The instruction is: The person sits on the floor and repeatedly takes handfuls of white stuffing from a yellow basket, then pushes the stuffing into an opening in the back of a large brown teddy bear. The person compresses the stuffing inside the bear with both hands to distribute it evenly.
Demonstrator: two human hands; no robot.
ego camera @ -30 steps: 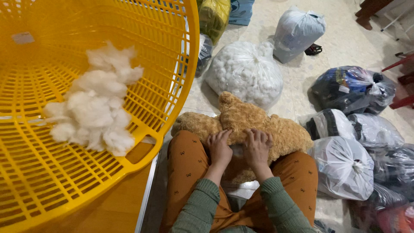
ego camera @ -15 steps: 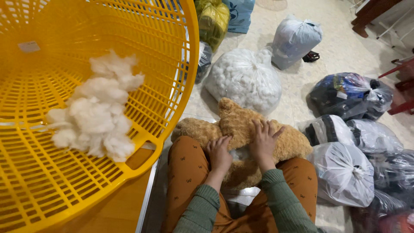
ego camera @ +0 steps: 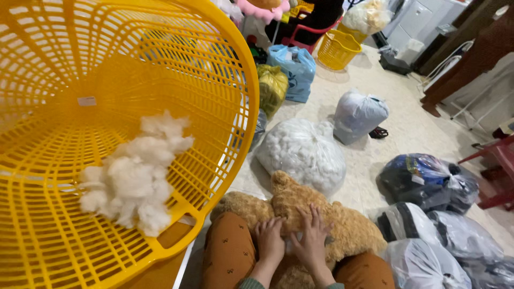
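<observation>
On lap: both hands (ego camera: 292, 238) press brown plush bear (ego camera: 321, 214).

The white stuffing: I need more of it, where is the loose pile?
In the head view's left half, the white stuffing lies inside the tilted yellow basket, left of the brown teddy bear.

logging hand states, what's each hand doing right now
Left hand: fingers curled, pressing on the brown plush teddy bear; a grip cannot be told.
Right hand: open, fingers spread flat on the bear.
</observation>
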